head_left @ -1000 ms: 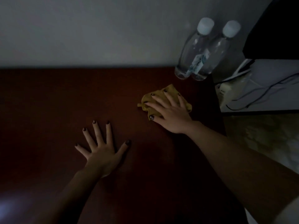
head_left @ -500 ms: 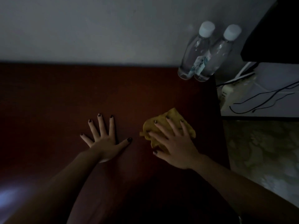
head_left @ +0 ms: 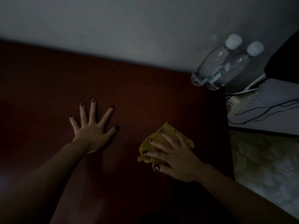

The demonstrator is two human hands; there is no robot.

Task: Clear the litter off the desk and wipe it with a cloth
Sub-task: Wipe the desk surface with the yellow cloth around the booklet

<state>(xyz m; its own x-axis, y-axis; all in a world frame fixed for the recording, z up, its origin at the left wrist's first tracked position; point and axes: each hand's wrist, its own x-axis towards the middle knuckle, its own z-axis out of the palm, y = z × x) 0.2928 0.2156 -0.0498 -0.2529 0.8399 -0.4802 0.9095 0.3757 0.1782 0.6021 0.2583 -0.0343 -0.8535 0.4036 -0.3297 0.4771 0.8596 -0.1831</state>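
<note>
A crumpled yellow cloth lies on the dark red-brown desk, right of centre. My right hand presses flat on top of the cloth with spread fingers, covering much of it. My left hand rests palm down on the bare desk to the left, fingers apart, holding nothing. The room is dim. No litter shows on the desk.
Two clear plastic bottles with white caps stand at the desk's back right corner against the wall. Past the desk's right edge sit a white power strip, dark cables and a patterned floor.
My right hand has dragged the cloth from the back of the desk near the bottles toward me. My left hand stayed planted flat on the desk.
</note>
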